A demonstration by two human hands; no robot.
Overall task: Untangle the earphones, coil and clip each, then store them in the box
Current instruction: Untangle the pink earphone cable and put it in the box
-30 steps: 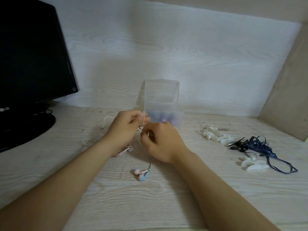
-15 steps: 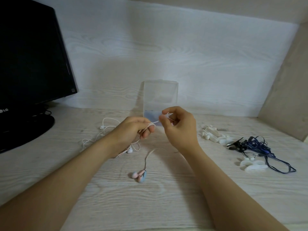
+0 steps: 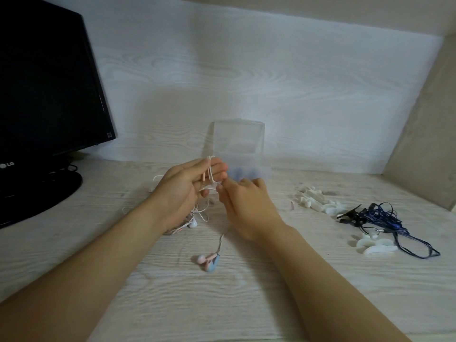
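One monitor (image 3: 49, 95), one clear box (image 3: 238, 144), three earphone sets (image 3: 385, 218), two heaps of white clips (image 3: 313, 198).

Pale wood-grain desk (image 3: 246, 304), walled at back and right.

Left rear corner: black flat monitor (image 3: 44, 95) on a round black foot.

Back edge, middle: clear plastic box (image 3: 246, 157), lid standing up; bluish contents, unclear.

Centre, toward the front edge: buds of pink earphones (image 3: 208, 260), one blue-backed, cord lifting off the surface. Just left and further back: tangled white earphones (image 3: 193, 224).

Right of centre: heap of white plastic clips (image 3: 318, 202). Beside it, a black clip (image 3: 350, 215) touches tangled dark blue earphones (image 3: 385, 218). More white clips (image 3: 375, 245) at that tangle's front.
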